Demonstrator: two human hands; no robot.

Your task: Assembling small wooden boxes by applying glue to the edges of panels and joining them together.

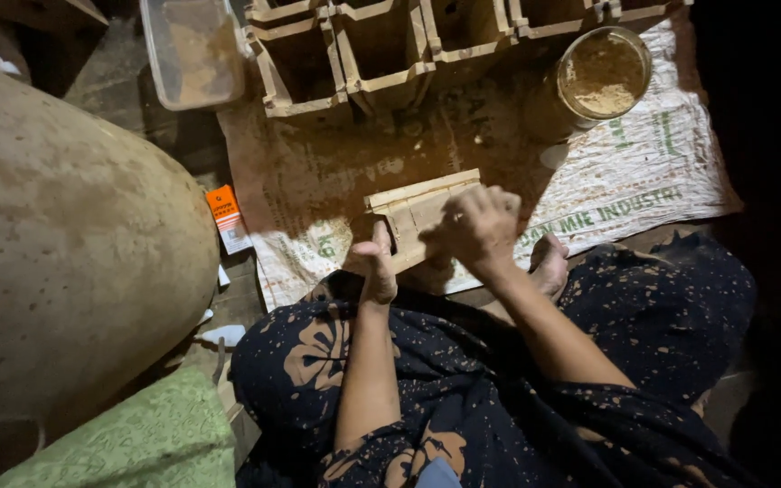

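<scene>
A big rounded, mottled vessel (65,244) fills the left side of the view, and a woven sack (644,172) lies spread flat on the floor ahead of the seated person, whose lap is covered by dark patterned cloth (499,389). Along the far edge of the sack stands a row of open wooden moulds (381,54), with a clear plastic tub (193,50) just beside them on the left and a round tin of brownish powder (603,74) at their right end. A green patterned cloth (137,443) lies at the lower left. On the near part of the sack, right in front of the knees, sits a small wooden box mould (418,212), tilted a little. The right hand (479,226) rests on top of its near right corner, fingers curled down over the wood and pressing on it. The left hand (375,267) sits at the mould's near left edge, thumb raised against the side, touching it rather than wrapped around it. A bare foot (549,264) shows just right of the hands. An orange and white packet (228,219) lies off the sack's left edge.
</scene>
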